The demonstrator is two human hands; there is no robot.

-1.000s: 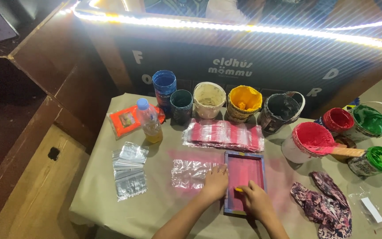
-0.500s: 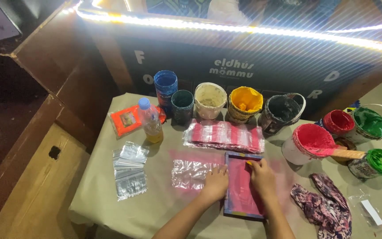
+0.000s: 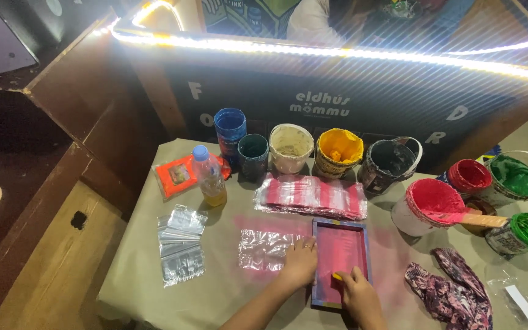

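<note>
Your frame (image 3: 339, 261) lies at the table's (image 3: 142, 275) near edge, a plastic bag (image 3: 265, 249) left of it, paint pots (image 3: 337, 151) along the far edge.

1. A bright white light strip (image 3: 337, 52) along the top of the dark board (image 3: 313, 104) lights the scene; it flares with glare.
2. The table (image 3: 154, 269) is evenly lit, its far edge brightest; soft shadows fall toward the near edge.
3. The left surroundings sink into dimness.
4. Fine diagonal banding crosses the upper frame; wide-angle bending curves the edges.
</note>
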